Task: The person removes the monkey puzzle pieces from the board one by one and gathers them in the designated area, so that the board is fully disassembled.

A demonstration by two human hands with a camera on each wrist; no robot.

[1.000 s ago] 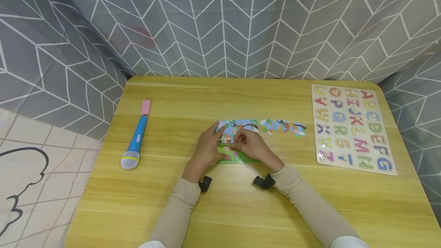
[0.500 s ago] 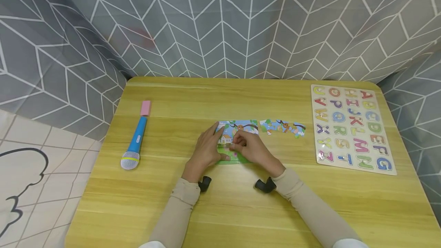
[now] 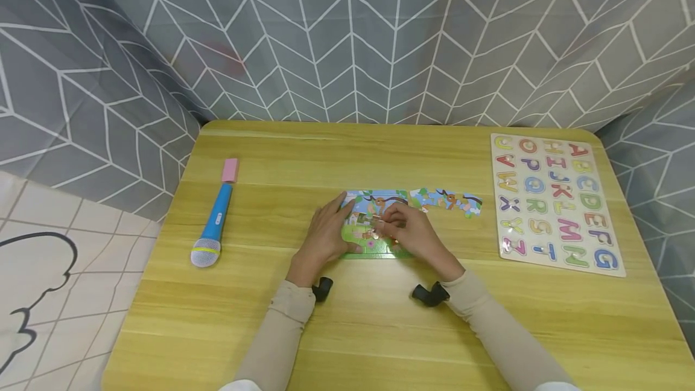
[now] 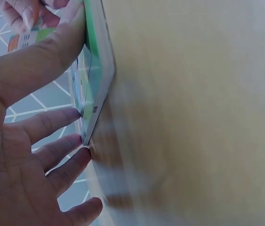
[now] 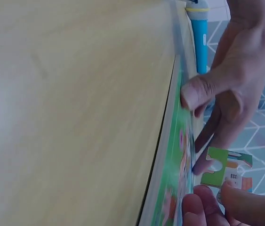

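Note:
My left hand [image 3: 324,231] rests on the left part of a picture jigsaw board [image 3: 371,253], which lies flat on the table. Its thumb [image 4: 64,42] lies over the board's near edge, while the spread fingertips touch the left side. Between thumb and fingers, my right hand [image 3: 412,233] pinches a jigsaw piece [image 5: 218,154] above the board. Green ground and part of a house show on that piece. The right hand hides part of the board's right side. Right of the board lies a row of jigsaw pieces [image 3: 450,200].
A wooden alphabet board [image 3: 559,204] lies at the table's right. On the left are a blue toy microphone [image 3: 213,222] and a pink block [image 3: 230,170]. A patterned grey curtain [image 3: 347,35] hangs behind the table [image 3: 347,343].
The right hand has lifted a piece with the house from the board and shifted slightly right. The house picture at the board's left has changed. My left hand stays in place.

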